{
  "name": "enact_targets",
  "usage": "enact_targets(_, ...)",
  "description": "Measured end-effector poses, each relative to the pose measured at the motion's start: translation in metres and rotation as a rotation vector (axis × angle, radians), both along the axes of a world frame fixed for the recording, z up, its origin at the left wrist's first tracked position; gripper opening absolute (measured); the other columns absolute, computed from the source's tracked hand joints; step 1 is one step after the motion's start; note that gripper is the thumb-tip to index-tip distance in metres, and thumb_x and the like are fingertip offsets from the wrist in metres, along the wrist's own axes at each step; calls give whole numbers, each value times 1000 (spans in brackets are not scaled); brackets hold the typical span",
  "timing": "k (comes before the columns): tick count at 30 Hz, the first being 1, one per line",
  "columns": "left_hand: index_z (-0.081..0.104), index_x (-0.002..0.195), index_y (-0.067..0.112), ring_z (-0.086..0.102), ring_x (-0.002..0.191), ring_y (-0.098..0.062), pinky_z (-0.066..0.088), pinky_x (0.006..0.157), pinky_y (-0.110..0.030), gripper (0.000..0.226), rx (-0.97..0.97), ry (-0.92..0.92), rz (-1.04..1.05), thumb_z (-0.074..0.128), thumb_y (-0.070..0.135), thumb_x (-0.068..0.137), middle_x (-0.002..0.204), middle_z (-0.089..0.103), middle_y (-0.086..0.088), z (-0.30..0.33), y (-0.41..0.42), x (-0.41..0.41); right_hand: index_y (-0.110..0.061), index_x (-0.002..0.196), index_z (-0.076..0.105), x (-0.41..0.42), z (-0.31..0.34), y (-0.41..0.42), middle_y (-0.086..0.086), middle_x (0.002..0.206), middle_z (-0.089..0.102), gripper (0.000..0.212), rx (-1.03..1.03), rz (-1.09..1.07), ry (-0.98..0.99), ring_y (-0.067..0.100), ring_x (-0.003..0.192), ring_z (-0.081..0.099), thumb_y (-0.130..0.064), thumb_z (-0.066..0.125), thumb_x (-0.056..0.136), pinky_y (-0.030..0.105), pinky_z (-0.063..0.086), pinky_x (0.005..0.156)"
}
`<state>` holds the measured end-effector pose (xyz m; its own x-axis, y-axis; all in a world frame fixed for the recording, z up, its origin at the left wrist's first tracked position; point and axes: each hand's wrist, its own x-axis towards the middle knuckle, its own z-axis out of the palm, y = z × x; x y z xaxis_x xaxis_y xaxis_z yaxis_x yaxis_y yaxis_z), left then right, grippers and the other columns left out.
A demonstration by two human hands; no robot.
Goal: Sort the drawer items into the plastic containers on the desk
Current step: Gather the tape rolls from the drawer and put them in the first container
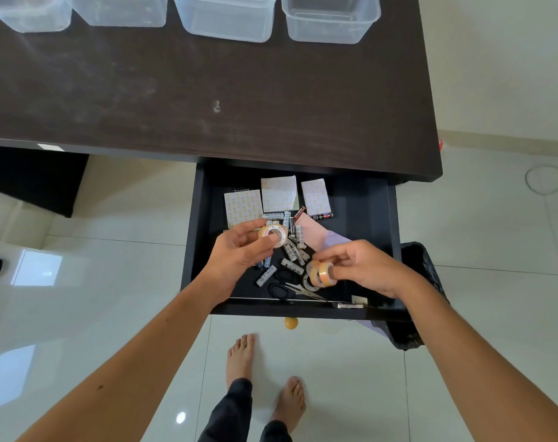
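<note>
The dark drawer (363, 199) stands pulled out below the desk edge. Above its middle, my left hand (239, 250) holds a roll of clear tape (273, 235) between thumb and fingers. My right hand (366, 266) pinches two more tape rolls (322, 274) side by side over the drawer's front part. Inside the drawer lie several white batteries (292, 250), three white sticker packets (279, 194), black-handled scissors (287, 287) and a pink sheet (315, 232). Several clear plastic containers (228, 17) line the far side of the desk.
The dark desk top (207, 90) lies between the drawer and the containers. A black bin with a bag (421, 266) stands on the floor right of the drawer. My bare feet (242, 358) are on white tiles below the drawer's yellow knob (291, 323).
</note>
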<state>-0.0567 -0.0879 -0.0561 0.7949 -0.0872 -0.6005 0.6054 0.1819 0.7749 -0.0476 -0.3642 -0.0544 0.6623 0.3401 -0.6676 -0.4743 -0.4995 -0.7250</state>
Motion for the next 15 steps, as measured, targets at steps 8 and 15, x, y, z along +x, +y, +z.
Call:
enact_targets(8, 69, 130, 16, 77, 112, -22, 62, 99, -38, 45, -2, -2, -3, 84, 15, 88, 116, 80, -7, -1, 5, 1, -29, 128, 75, -9, -8, 15, -6, 114, 78, 37, -260, 155, -72, 11, 104, 74, -13, 71, 94, 31, 59, 100)
enact_targets(15, 68, 133, 17, 76, 113, -21, 62, 98, -37, 48, -2, -3, -2, 84, 17, 87, 118, 79, -6, 0, 8, -1, -24, 133, 73, -10, -7, 23, -6, 118, 76, 41, -421, 265, -218, 10, 101, 71, -20, 77, 92, 21, 56, 87)
